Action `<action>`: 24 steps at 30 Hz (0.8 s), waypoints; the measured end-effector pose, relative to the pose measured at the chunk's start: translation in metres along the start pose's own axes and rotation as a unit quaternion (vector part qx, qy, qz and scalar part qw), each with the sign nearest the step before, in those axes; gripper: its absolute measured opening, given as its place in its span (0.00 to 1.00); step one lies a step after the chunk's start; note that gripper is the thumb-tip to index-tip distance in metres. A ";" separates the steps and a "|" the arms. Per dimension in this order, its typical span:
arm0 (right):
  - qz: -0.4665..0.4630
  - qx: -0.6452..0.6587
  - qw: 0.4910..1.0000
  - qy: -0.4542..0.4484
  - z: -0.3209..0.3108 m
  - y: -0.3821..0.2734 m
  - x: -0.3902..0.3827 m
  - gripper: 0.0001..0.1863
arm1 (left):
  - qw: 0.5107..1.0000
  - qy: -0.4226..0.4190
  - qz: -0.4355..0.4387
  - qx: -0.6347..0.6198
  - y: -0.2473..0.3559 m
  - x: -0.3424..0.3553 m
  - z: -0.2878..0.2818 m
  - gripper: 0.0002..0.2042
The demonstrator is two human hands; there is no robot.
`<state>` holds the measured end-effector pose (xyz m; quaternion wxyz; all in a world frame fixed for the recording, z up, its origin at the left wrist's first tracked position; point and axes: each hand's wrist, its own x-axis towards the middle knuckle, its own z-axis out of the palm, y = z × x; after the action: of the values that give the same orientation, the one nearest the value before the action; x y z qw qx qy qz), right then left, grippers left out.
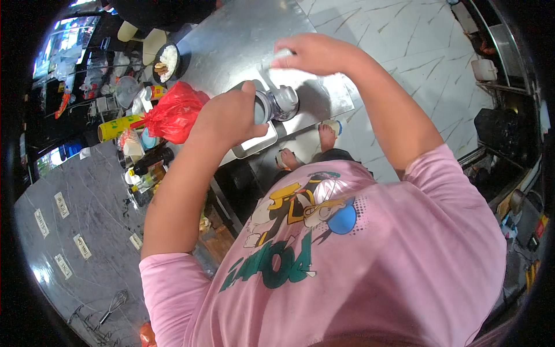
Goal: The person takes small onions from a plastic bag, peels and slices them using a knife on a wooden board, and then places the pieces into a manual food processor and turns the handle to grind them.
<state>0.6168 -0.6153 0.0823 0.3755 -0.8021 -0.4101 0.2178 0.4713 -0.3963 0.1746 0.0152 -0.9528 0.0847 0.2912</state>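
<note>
My left hand (pixel 228 113) reaches over a grey-and-silver device (pixel 284 99) with a round end, near the edge of a metal table (pixel 243 46). Its fingers curl around the device's grey ring-shaped part, the thumb lying along the top. Just beyond, my right hand (pixel 306 53) is raised over the table with its fingers bent around a pale handle (pixel 283 54). A blurred light bar runs between that handle and the device's round end. A white rectangular tray-like base (pixel 254 144) shows below my left hand.
A knotted red plastic bag (pixel 176 113) sits left of my left hand, with a yellow roll (pixel 118 128) beside it. Farther back stands a dark bowl of white food (pixel 167 62). Bottles (pixel 151 162) crowd the grey counter's edge; a whisk (pixel 114 305) lies on the counter (pixel 104 220).
</note>
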 end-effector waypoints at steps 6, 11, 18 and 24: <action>0.142 -0.025 0.989 -0.046 0.045 0.095 0.001 0.36 | 0.999 0.017 0.018 -0.021 0.004 0.002 -0.003 0.43; 0.152 -0.021 0.966 -0.210 0.080 0.088 -0.066 0.35 | 0.999 0.008 0.004 -0.042 -0.002 -0.001 0.004 0.43; 0.051 -0.017 0.927 -0.370 0.029 -0.029 -0.092 0.27 | 0.999 0.007 0.005 -0.040 -0.001 0.000 0.005 0.43; -0.051 0.009 0.991 -0.127 -0.013 -0.038 -0.035 0.26 | 0.999 0.002 0.010 -0.040 0.002 0.004 0.005 0.43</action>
<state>0.5869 -0.6348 0.1215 0.3383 -0.7425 -0.4929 0.3021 0.4718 -0.3987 0.1679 -0.0257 -0.9522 0.0830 0.2927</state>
